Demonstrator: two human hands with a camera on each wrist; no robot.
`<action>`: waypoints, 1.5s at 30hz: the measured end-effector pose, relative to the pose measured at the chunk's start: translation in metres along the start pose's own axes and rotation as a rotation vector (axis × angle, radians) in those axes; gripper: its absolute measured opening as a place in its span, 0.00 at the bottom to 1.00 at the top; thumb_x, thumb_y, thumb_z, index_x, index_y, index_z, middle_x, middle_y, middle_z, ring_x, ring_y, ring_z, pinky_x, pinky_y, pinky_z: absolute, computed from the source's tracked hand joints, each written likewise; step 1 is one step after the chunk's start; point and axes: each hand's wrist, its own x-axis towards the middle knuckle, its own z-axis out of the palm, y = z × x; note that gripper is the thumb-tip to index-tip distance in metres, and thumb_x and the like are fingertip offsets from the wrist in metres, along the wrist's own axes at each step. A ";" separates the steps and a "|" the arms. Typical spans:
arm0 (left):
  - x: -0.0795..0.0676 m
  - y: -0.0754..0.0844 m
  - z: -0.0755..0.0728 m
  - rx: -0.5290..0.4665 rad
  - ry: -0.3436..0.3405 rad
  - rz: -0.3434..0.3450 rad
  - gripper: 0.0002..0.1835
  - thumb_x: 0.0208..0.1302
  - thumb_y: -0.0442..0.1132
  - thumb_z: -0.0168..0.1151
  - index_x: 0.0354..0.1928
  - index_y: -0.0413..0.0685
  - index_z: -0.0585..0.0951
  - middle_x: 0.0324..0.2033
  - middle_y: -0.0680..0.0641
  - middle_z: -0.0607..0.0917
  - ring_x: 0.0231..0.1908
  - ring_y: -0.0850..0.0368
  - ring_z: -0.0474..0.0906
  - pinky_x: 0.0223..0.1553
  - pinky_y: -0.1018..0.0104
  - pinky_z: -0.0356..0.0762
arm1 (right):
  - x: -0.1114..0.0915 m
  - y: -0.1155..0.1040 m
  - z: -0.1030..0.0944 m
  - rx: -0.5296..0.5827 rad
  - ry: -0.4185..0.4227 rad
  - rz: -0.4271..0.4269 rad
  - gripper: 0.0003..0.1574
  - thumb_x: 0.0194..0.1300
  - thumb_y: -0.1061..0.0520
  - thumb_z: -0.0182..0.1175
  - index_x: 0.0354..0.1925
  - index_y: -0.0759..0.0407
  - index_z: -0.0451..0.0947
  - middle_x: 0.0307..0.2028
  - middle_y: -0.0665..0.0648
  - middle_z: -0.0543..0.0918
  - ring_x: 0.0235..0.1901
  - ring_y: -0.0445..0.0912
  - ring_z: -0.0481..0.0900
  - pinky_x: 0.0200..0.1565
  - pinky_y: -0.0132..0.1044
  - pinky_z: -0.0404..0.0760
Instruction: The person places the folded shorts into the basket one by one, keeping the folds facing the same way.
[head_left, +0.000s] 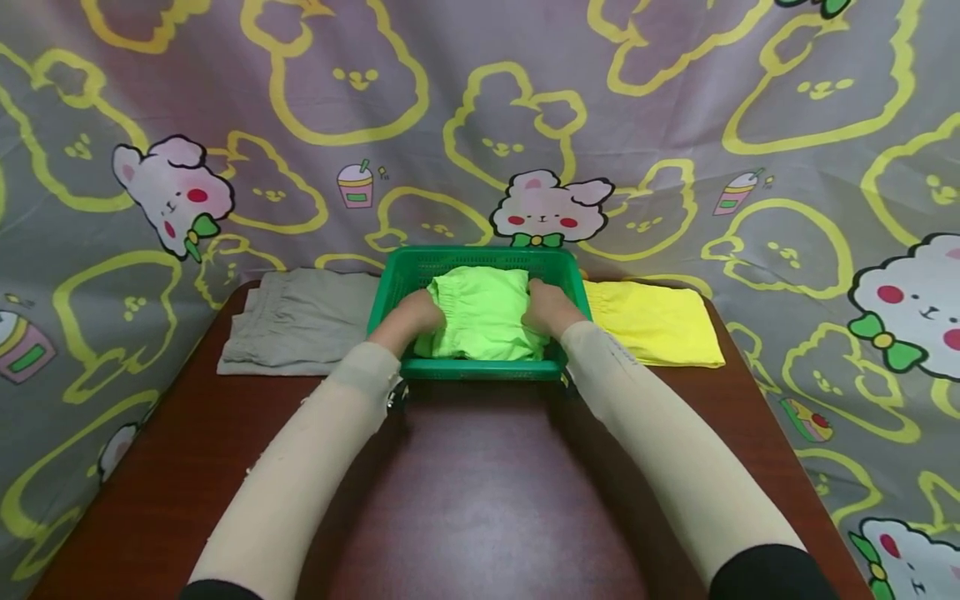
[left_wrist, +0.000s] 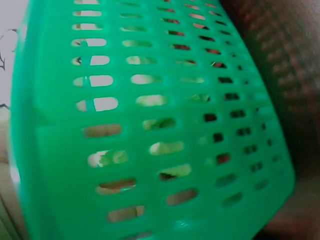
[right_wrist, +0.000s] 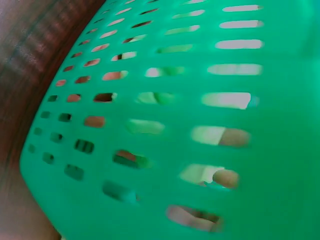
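A folded neon-green garment (head_left: 483, 312) with a gathered, elastic-looking edge lies within the green plastic basket (head_left: 480, 370). At its left side, my left hand (head_left: 420, 315) grips the cloth, the fingertips partly hidden by it. My right hand (head_left: 551, 307) holds the opposite side, fingers curled against the fabric. Both hands reach in over the basket's front rim. In the left wrist view, the slotted basket wall (left_wrist: 55, 165) covers most of the hand and cloth. Skin and pale green fabric show through the slots of the basket wall (right_wrist: 280, 150) in the right wrist view.
Folded grey clothing (head_left: 307, 321) lies left of the basket, and a folded yellow garment (head_left: 652, 325) lies to its right. All stand near the back of the dark brown table (head_left: 480, 492). A patterned curtain (head_left: 465, 50) hangs close behind and at the sides.
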 end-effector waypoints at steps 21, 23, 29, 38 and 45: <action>-0.053 -0.020 -0.034 0.081 0.244 0.425 0.25 0.76 0.42 0.55 0.70 0.39 0.73 0.68 0.37 0.75 0.68 0.39 0.71 0.64 0.42 0.72 | -0.047 -0.021 -0.008 0.183 0.165 -0.221 0.28 0.75 0.51 0.57 0.67 0.61 0.73 0.54 0.62 0.84 0.55 0.55 0.80 0.57 0.52 0.79; -0.059 -0.020 -0.035 0.082 0.238 0.437 0.24 0.77 0.42 0.55 0.70 0.41 0.73 0.69 0.39 0.75 0.67 0.40 0.71 0.63 0.42 0.73 | -0.050 -0.022 -0.007 0.181 0.162 -0.240 0.27 0.75 0.51 0.57 0.67 0.60 0.74 0.54 0.60 0.83 0.54 0.54 0.80 0.57 0.51 0.79; -0.076 -0.003 -0.021 0.137 0.212 0.541 0.23 0.77 0.41 0.56 0.69 0.41 0.74 0.66 0.40 0.78 0.64 0.41 0.74 0.64 0.44 0.73 | -0.065 -0.016 -0.009 0.161 0.196 -0.307 0.24 0.75 0.51 0.57 0.64 0.59 0.76 0.56 0.59 0.83 0.53 0.52 0.81 0.55 0.49 0.81; -0.107 0.036 0.019 0.141 0.232 0.675 0.21 0.73 0.40 0.61 0.65 0.42 0.78 0.62 0.45 0.80 0.63 0.47 0.76 0.63 0.51 0.75 | -0.087 0.003 -0.014 0.080 0.295 -0.362 0.21 0.75 0.53 0.58 0.61 0.58 0.78 0.56 0.56 0.81 0.50 0.51 0.83 0.51 0.48 0.83; -0.129 0.055 0.043 0.051 0.169 0.788 0.20 0.73 0.40 0.63 0.64 0.45 0.79 0.61 0.48 0.81 0.61 0.49 0.78 0.63 0.55 0.75 | -0.105 0.021 -0.023 0.060 0.378 -0.365 0.21 0.76 0.52 0.57 0.61 0.58 0.78 0.57 0.56 0.82 0.51 0.54 0.82 0.55 0.52 0.81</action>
